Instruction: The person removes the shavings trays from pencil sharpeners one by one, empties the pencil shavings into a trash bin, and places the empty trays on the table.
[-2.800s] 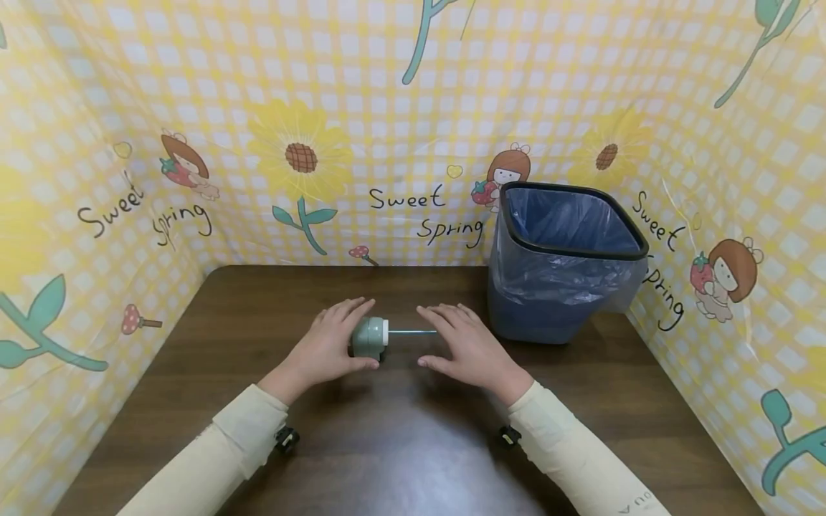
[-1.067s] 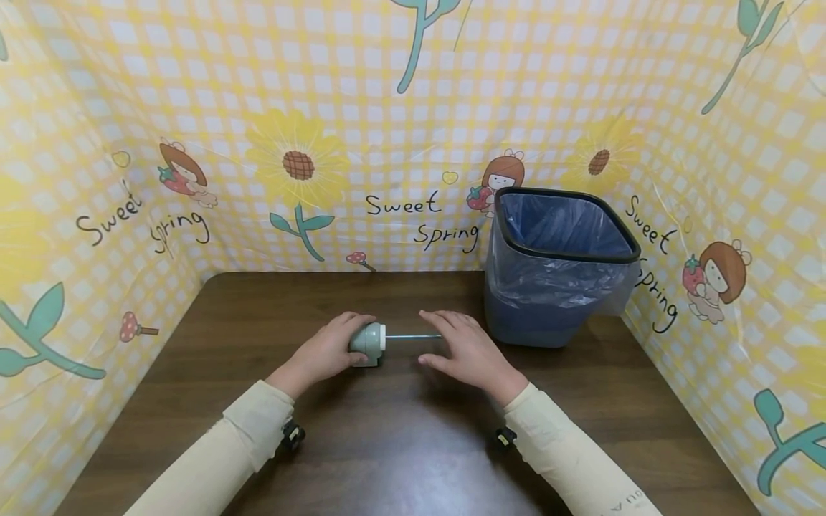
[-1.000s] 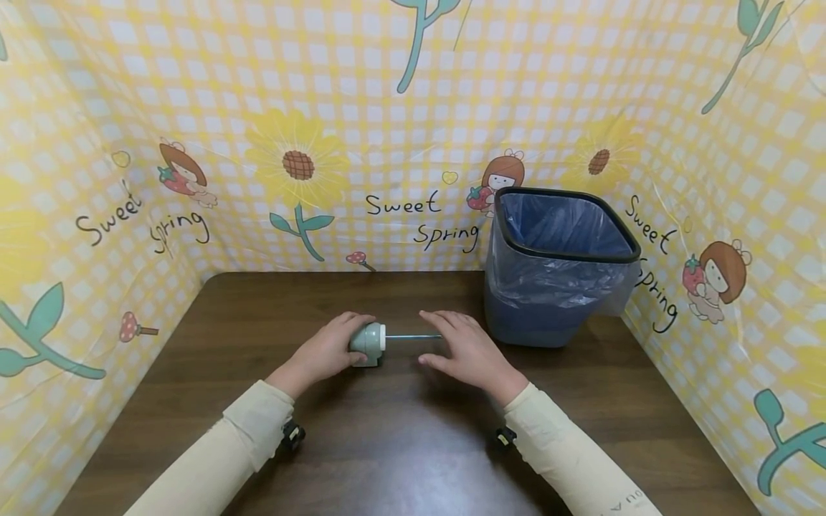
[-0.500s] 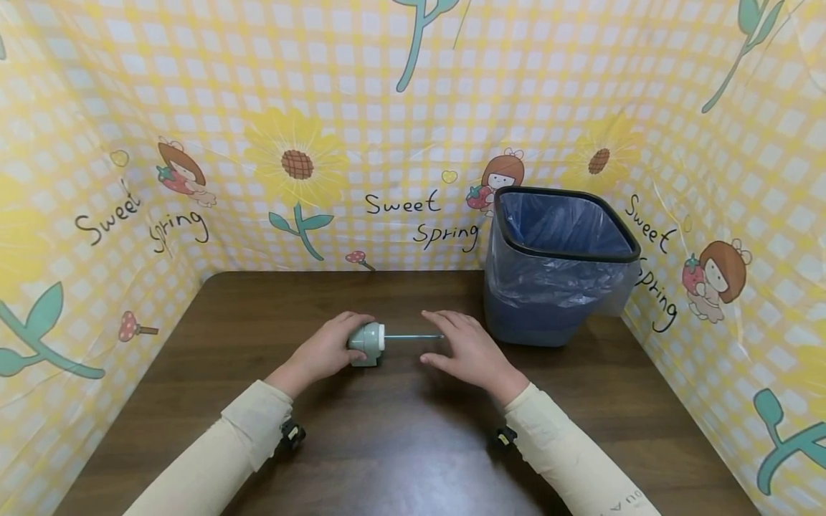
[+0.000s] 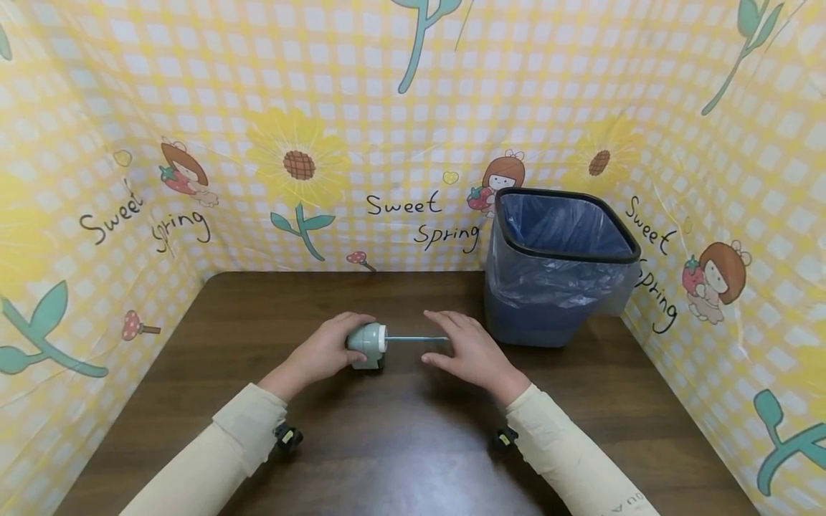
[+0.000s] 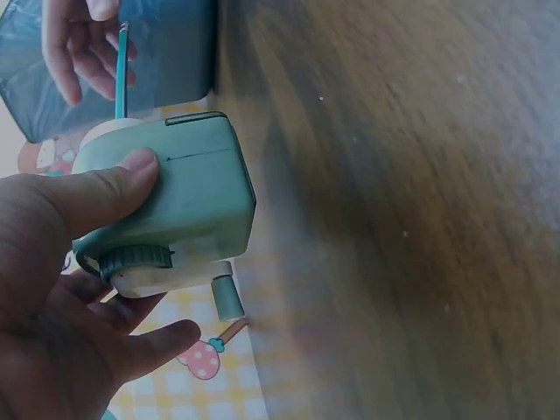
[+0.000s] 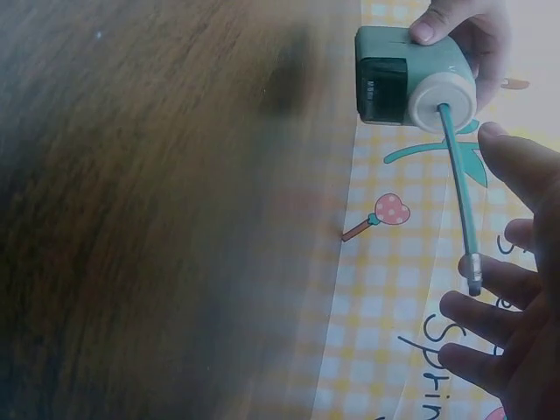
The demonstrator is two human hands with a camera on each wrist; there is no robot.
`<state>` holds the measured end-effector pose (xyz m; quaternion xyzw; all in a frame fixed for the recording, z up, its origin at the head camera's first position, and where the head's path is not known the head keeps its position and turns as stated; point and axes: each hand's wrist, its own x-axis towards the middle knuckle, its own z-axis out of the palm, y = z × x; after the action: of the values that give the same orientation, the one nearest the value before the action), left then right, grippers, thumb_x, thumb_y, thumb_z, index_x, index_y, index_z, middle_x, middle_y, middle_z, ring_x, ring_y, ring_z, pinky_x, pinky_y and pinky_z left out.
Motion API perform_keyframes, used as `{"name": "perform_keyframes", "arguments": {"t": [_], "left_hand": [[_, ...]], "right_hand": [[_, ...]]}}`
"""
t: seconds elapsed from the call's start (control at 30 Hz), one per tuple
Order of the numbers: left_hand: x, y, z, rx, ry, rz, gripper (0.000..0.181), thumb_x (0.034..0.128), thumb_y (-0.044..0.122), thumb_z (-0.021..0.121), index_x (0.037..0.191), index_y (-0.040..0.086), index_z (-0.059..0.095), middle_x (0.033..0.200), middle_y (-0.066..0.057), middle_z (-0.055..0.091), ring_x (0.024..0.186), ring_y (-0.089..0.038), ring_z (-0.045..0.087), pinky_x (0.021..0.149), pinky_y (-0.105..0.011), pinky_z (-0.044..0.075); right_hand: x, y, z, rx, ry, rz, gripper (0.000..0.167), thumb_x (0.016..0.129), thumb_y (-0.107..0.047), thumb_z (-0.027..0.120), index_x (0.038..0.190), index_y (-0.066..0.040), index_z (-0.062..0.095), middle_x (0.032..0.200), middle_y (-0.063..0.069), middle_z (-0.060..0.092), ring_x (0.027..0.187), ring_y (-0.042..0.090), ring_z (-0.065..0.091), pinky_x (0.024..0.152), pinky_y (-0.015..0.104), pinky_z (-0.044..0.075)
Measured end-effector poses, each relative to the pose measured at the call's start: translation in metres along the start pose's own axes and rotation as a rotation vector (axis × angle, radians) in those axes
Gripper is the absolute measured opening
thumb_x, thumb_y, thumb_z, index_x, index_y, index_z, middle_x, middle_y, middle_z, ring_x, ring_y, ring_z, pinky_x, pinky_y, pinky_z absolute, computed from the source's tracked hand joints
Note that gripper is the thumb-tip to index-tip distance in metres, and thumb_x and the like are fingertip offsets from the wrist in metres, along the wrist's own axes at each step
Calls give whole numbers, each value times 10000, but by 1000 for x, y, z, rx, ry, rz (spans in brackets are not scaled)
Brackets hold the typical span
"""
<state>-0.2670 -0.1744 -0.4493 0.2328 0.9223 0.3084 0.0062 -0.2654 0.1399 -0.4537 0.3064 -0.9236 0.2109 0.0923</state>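
Observation:
A green pencil sharpener (image 5: pixel 368 345) with a white front ring and a crank handle (image 6: pixel 227 297) is held by my left hand (image 5: pixel 325 351), thumb on one side and fingers on the other. From its ring a teal pencil (image 5: pixel 416 338) points right; in the right wrist view the pencil (image 7: pixel 461 188) ends in a metal band and dark eraser. My right hand (image 5: pixel 474 355) is beside the pencil's eraser end, fingers spread and relaxed, not gripping it. In the left wrist view the sharpener (image 6: pixel 188 184) has my thumb on its side.
A blue bin (image 5: pixel 535 312) with a clear liner and black rim stands at the back right of the brown wooden table (image 5: pixel 413 437). Yellow checked cloth (image 5: pixel 387 129) with printed flowers and lettering hangs around the back and sides.
Since the earliest frame, my left hand has taken hold of the sharpener. In the last half second the sharpener has shifted slightly right and tilted a little; my right hand is nearly unmoved.

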Motion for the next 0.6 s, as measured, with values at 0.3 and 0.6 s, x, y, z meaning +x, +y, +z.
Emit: {"name": "perform_keyframes", "arguments": {"t": [0.3, 0.6], "left_hand": [[-6, 1, -6, -9, -3, 11, 684, 832, 128, 859, 1443, 162, 555, 1389, -51, 584, 1203, -279, 595, 980, -520, 517], [-15, 4, -13, -5, -4, 25, 681, 840, 122, 851, 1450, 143, 551, 1422, -69, 567, 1240, -305, 580, 1005, -549, 500]], "right_hand": [[-1, 1, -2, 0, -20, 21, 814, 897, -595, 716, 1574, -263, 407, 1490, 9, 533, 1385, 214, 483, 1170, 479, 352], [-2, 2, 0, 24, -26, 37, 819, 885, -577, 742, 1568, -263, 417, 1495, -5, 530, 1382, 200, 485, 1166, 479, 359]]}}
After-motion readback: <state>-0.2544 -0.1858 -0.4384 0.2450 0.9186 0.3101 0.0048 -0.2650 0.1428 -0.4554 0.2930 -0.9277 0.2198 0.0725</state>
